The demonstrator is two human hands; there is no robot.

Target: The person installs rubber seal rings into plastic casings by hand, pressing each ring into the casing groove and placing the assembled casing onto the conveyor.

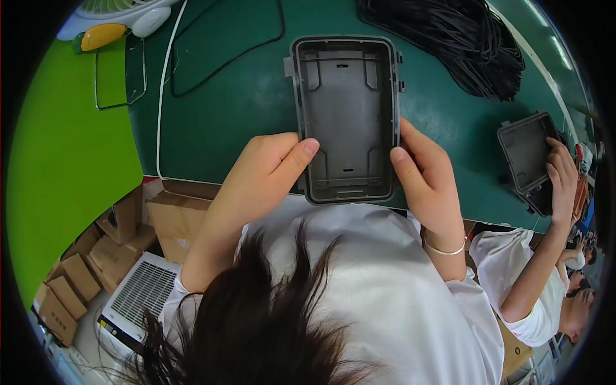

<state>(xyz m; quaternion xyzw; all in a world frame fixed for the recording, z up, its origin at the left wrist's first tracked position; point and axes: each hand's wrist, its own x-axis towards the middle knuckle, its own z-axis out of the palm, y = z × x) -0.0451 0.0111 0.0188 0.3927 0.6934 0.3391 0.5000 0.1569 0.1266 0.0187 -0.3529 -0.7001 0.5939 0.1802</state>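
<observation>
A dark grey plastic box [343,112] with a raised rim faces up, its hollow inside showing nothing in it. Latch parts stick out along its right side. My left hand [273,163] grips the lower left edge, thumb on the rim. On the opposite edge, my right hand [427,173] holds the box with the thumb on the rim and the fingers behind the side wall. The near end of the box is close to my white shirt, at the edge of the green table [244,122].
A co-worker's hand [561,167] holds a similar grey box [529,151] at the right. Black cables [462,45] lie at the back right. A white cord [162,109], a fan [109,8] and a metal stand are at the left. Cardboard boxes [176,224] stand below the table.
</observation>
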